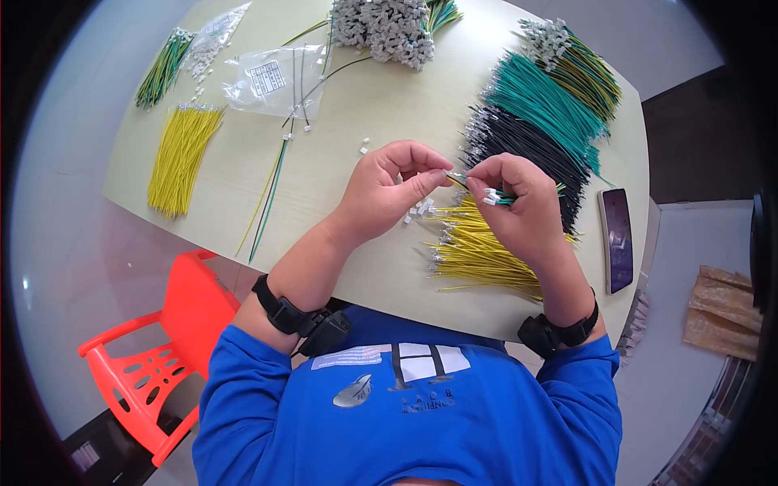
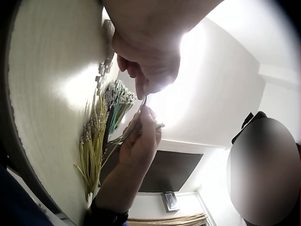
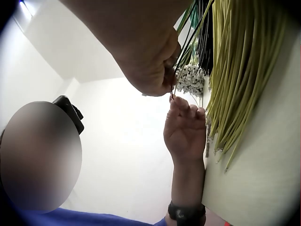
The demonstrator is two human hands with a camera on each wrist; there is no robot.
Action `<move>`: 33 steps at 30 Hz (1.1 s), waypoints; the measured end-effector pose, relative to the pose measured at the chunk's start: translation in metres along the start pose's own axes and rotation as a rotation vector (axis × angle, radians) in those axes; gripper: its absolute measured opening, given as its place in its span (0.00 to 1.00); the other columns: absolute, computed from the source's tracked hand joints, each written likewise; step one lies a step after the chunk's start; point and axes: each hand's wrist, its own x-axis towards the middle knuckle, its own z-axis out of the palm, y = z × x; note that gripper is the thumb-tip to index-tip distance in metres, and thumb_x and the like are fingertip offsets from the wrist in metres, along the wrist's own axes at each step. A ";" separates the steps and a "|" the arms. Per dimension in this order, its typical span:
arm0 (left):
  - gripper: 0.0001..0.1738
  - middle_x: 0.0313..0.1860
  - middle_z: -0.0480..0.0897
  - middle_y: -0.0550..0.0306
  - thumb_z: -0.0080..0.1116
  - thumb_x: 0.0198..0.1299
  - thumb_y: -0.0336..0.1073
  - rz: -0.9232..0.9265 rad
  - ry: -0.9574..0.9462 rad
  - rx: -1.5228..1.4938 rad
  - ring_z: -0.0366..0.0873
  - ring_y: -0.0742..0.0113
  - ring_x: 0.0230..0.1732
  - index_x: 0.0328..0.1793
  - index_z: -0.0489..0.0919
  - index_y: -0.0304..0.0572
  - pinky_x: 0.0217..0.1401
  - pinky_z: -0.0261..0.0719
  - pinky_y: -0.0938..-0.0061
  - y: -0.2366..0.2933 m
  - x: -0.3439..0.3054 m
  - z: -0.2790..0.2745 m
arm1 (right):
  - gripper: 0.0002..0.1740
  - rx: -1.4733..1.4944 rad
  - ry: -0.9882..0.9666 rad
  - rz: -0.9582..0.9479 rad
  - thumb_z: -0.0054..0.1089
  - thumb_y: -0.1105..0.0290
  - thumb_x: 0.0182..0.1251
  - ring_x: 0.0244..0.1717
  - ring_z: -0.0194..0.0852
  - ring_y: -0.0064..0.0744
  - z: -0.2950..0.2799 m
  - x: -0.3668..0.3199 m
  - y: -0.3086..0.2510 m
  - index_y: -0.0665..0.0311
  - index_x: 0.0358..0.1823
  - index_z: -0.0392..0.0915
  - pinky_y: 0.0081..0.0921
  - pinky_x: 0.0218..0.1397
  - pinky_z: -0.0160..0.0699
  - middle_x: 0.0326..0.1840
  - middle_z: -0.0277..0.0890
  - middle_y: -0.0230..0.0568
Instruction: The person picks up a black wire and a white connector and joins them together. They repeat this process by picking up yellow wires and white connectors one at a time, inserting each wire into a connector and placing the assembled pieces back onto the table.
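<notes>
Both hands meet over the table. My left hand (image 1: 393,188) pinches the tips of thin wires (image 1: 459,176) between thumb and forefinger; whether a connector sits inside that pinch I cannot tell. Facing it, my right hand (image 1: 523,198) grips the same wires a little further back. Green wires with white connectors (image 1: 492,196) also stick out of the right hand, under its fingers. In the right wrist view, dark and green wires (image 3: 188,40) trail from the right hand's grip, and the left fingertips (image 3: 178,100) are right at their ends.
Below the hands lie yellow wires (image 1: 478,251), with black wires (image 1: 535,146) and green wires (image 1: 543,93) beyond. Loose white connectors (image 1: 420,209) lie by the left wrist. Further out are a plastic bag (image 1: 271,81), finished harnesses (image 1: 381,32), a yellow bundle (image 1: 185,158) and a phone (image 1: 617,239).
</notes>
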 end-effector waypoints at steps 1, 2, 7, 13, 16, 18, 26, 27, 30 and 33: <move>0.07 0.39 0.82 0.59 0.59 0.61 0.28 0.008 0.006 -0.016 0.79 0.77 0.41 0.44 0.79 0.35 0.46 0.76 0.83 0.000 0.000 0.000 | 0.03 0.005 0.001 0.002 0.63 0.79 0.56 0.26 0.69 0.16 0.001 0.000 0.001 0.68 0.32 0.78 0.16 0.29 0.68 0.25 0.75 0.31; 0.07 0.39 0.82 0.59 0.59 0.61 0.28 0.007 0.006 -0.017 0.79 0.77 0.41 0.44 0.79 0.35 0.46 0.76 0.83 0.000 0.000 0.000 | 0.03 0.006 0.000 0.004 0.63 0.79 0.56 0.26 0.69 0.16 0.001 -0.001 0.000 0.68 0.32 0.78 0.16 0.29 0.68 0.25 0.75 0.31; 0.06 0.39 0.81 0.58 0.58 0.62 0.27 0.006 -0.018 -0.010 0.79 0.75 0.43 0.44 0.78 0.34 0.48 0.77 0.80 -0.001 0.001 -0.002 | 0.03 -0.002 -0.014 0.086 0.63 0.78 0.57 0.26 0.69 0.15 0.003 -0.001 -0.002 0.68 0.31 0.77 0.15 0.28 0.67 0.25 0.75 0.31; 0.06 0.41 0.79 0.57 0.56 0.62 0.26 -0.040 -0.047 0.040 0.79 0.70 0.46 0.44 0.77 0.34 0.53 0.79 0.74 0.003 0.000 -0.002 | 0.04 0.004 -0.014 0.077 0.63 0.77 0.58 0.26 0.69 0.14 0.007 -0.001 -0.001 0.68 0.30 0.77 0.14 0.28 0.66 0.24 0.75 0.31; 0.06 0.41 0.79 0.58 0.56 0.62 0.26 -0.028 -0.041 0.034 0.79 0.70 0.46 0.44 0.77 0.34 0.54 0.79 0.74 0.001 0.000 -0.004 | 0.04 0.013 0.002 0.089 0.63 0.77 0.58 0.25 0.69 0.13 0.006 -0.001 -0.003 0.68 0.30 0.77 0.14 0.28 0.66 0.24 0.75 0.30; 0.06 0.41 0.79 0.58 0.56 0.62 0.26 -0.021 -0.038 0.031 0.79 0.71 0.46 0.44 0.77 0.34 0.54 0.79 0.74 0.000 0.000 -0.004 | 0.04 0.016 0.010 0.094 0.63 0.77 0.58 0.25 0.69 0.13 0.007 -0.001 -0.003 0.68 0.30 0.76 0.13 0.28 0.66 0.24 0.75 0.30; 0.05 0.41 0.79 0.58 0.56 0.62 0.26 -0.015 -0.035 0.045 0.78 0.72 0.46 0.44 0.77 0.34 0.56 0.79 0.73 0.002 0.000 -0.003 | 0.04 0.017 0.007 0.084 0.63 0.77 0.58 0.25 0.66 0.12 0.007 -0.001 -0.003 0.68 0.30 0.76 0.13 0.27 0.63 0.23 0.74 0.29; 0.05 0.41 0.79 0.58 0.56 0.62 0.26 -0.015 -0.035 0.037 0.78 0.72 0.45 0.44 0.77 0.35 0.55 0.79 0.73 0.002 0.000 -0.003 | 0.04 0.036 0.003 0.097 0.63 0.77 0.58 0.24 0.65 0.12 0.007 -0.002 -0.003 0.68 0.30 0.76 0.13 0.26 0.62 0.23 0.73 0.29; 0.05 0.41 0.79 0.58 0.56 0.62 0.26 -0.015 -0.033 0.021 0.78 0.72 0.45 0.44 0.77 0.35 0.55 0.79 0.73 0.002 0.000 -0.003 | 0.04 0.073 -0.005 0.121 0.63 0.77 0.58 0.24 0.64 0.12 0.008 -0.002 -0.002 0.68 0.30 0.75 0.13 0.26 0.61 0.23 0.73 0.28; 0.05 0.41 0.79 0.58 0.57 0.62 0.26 -0.025 -0.046 0.038 0.78 0.72 0.45 0.43 0.77 0.35 0.55 0.79 0.73 0.002 0.000 -0.003 | 0.04 0.048 0.000 0.098 0.62 0.78 0.58 0.24 0.65 0.11 0.009 -0.002 -0.001 0.68 0.30 0.75 0.13 0.26 0.63 0.23 0.73 0.28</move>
